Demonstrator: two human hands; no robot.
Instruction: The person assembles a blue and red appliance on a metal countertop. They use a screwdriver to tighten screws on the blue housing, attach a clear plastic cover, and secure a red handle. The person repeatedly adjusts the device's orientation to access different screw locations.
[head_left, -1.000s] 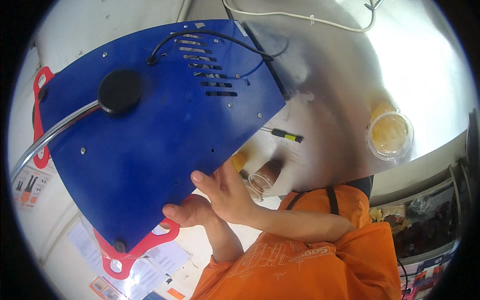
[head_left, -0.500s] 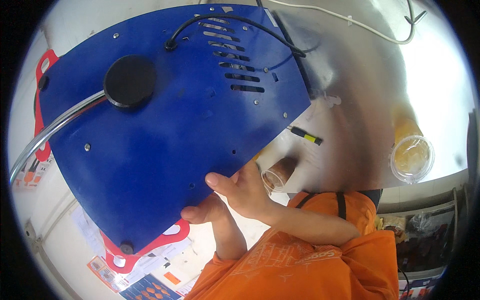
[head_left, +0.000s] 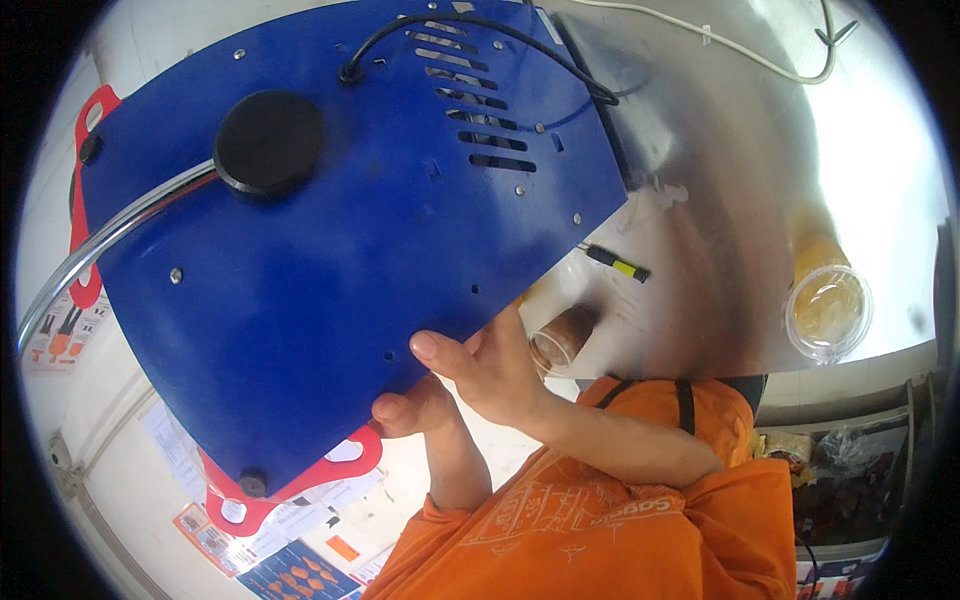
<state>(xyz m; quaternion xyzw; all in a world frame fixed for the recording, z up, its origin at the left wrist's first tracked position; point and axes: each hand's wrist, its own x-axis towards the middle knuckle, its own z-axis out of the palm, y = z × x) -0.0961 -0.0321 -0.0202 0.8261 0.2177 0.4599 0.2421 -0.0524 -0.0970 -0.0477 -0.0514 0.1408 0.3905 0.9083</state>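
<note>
A large, flat, blue metal appliance (head_left: 290,290) fills the left side. The right hand (head_left: 492,372) grasps its lower edge; the left hand (head_left: 425,406) meets it, its fingers hidden, grip unclear. Spreading both hands would likely steady it. Right: shiny steel counter (head_left: 690,310), clear plastic cup (head_left: 830,312).

A metal tabletop (head_left: 730,290) spread across the upper right, its edge bent by the lens, with strong white glare along the right side and a brownish reflection nearer the middle. At the left and below, a white surface (head_left: 140,480), possibly a wall, carried printed sheets (head_left: 205,540). At the lower right stood a dark shelf (head_left: 845,490), its contents hard to tell.
</note>
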